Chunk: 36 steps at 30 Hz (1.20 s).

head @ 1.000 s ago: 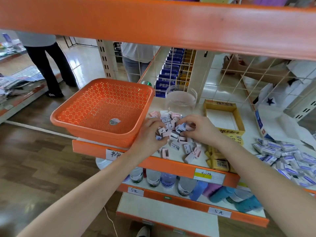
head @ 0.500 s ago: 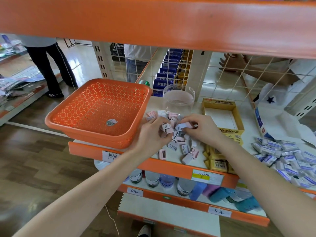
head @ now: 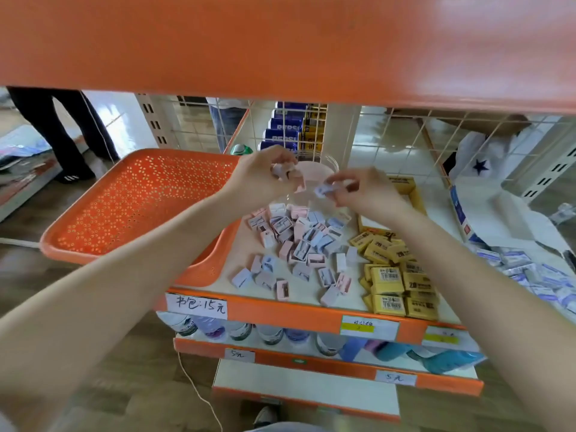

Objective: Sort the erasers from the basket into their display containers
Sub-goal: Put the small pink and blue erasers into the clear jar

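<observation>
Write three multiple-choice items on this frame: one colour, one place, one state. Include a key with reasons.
1. What colour is the basket?
A. Orange
B. Blue
C. Green

2. Where do the yellow erasers lie relative to the pink and lilac pile?
A. Inside the basket
B. To its right on the same shelf
C. On the shelf below

3. What are the left hand and right hand doing?
A. Resting flat on the shelf
B. Reaching into the basket
C. Each pinching small erasers, raised above the pile

Key:
1 A: its perforated plastic is orange.
2 B: the yellow boxes sit beside the pile on the same shelf top.
3 C: the fingers of both hands curl round pastel pieces, up by the clear jar.
</observation>
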Tool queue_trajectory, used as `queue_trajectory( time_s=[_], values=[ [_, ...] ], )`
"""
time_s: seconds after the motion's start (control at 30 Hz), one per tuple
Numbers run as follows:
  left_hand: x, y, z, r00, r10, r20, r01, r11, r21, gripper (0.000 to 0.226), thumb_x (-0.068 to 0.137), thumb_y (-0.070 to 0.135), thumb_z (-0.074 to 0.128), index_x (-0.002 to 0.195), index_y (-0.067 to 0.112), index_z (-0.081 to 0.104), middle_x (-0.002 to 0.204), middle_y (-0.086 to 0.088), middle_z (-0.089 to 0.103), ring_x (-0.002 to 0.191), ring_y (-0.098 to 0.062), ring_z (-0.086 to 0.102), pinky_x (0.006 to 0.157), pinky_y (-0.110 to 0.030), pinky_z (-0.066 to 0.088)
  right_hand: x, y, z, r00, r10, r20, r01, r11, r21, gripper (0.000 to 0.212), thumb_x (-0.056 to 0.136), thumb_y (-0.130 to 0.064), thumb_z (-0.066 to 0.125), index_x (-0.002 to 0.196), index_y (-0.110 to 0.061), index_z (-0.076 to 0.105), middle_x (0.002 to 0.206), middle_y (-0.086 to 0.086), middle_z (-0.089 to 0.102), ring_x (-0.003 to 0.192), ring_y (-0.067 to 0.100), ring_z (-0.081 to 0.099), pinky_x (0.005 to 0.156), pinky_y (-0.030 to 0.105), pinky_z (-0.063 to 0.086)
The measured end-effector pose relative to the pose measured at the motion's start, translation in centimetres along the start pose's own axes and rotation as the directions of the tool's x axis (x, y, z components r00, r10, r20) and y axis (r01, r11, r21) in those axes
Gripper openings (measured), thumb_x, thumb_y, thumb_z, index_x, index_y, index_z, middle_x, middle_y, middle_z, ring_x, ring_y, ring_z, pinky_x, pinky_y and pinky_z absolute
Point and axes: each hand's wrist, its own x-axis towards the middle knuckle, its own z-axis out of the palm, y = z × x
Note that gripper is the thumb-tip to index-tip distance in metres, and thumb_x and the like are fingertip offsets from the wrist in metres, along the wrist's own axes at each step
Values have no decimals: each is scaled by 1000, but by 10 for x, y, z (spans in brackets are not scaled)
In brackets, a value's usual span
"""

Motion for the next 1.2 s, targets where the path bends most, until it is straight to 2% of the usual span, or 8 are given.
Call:
queue_trajectory(
  time_s=[0.1,0.2,0.33,0.53,0.63,0.77,0.97,1.2],
  values=[
    [25,-3,-1,998,10,55,-11,999,30,40,77,28,77,112,21,59,104,10,61,94,-10,60,80,-19,48,21,-11,-12,991,-26,-135,37,996,77,18,88,-9,62,99,-24,63,87,-12,63,70,-10,56,61,6,45],
    [45,-5,3,988,65,141,-81,990,111,41,78,26,76,116,20,60,114,5,61,100,-12,57,81,-20,43,43,-12,-11,977,-1,-213,10,999,40,25,81,-3,62,103,-13,69,99,0,68,85,5,59,75,16,43],
    [63,-11,12,954,162,254,-217,955,205,37,81,22,74,116,19,60,113,3,63,100,-12,56,66,-9,32,59,-9,3,991,36,-130,-40,999,-30,32,81,-2,63,112,-7,67,109,7,68,94,12,56,80,19,40],
    [74,-30,11,944,173,281,-248,933,259,39,84,20,71,121,15,60,114,5,61,95,-5,51,66,-2,36,67,-3,10,990,-5,-143,-7,996,-87,27,83,-9,63,110,-9,69,105,6,70,89,10,57,77,17,40],
    [76,-36,12,947,180,267,-249,935,254,32,86,15,68,117,14,63,117,1,64,101,-9,59,78,-8,40,67,0,9,994,-22,-107,12,995,-97,25,84,-10,63,107,-12,69,102,4,69,88,13,60,75,18,42],
    [77,-43,13,951,214,224,-268,931,247,24,85,13,68,109,15,68,105,3,68,89,-6,62,72,-3,41,67,5,9,992,-39,-121,27,995,-96,27,84,-12,63,110,-14,68,104,-1,67,88,7,57,71,7,39],
    [77,-42,12,940,230,254,-286,934,215,21,86,11,67,106,15,69,103,4,68,88,-4,61,76,-6,43,65,9,4,999,-36,-36,36,999,-1,41,84,-25,70,123,-17,60,108,-1,66,93,9,61,84,19,48],
    [65,-28,10,903,203,378,-320,905,280,22,89,12,56,101,19,72,99,7,69,93,-9,62,93,-24,46,54,11,7,998,-39,-45,45,990,134,31,87,-15,66,118,-14,62,105,2,69,96,12,64,90,25,51]
  ],
)
